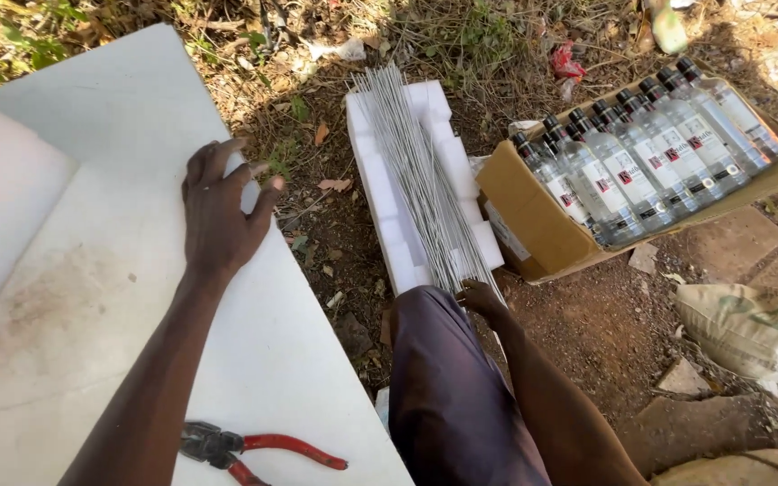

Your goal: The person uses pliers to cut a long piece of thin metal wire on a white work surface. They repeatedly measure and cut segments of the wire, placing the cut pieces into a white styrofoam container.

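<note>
My left hand lies palm down, fingers spread, on the edge of a large white foam board. My right hand reaches past my knee to the near ends of a bundle of thin grey metal wires; its fingers touch the wire ends, and whether they grip them is hidden. The wires lie lengthwise on a white foam block on the dirt. Red-handled pliers rest on the board near its front edge.
A cardboard box at the right holds several clear bottles with black caps. A printed sack lies at the right edge. Dry leaves, grass and stones cover the ground.
</note>
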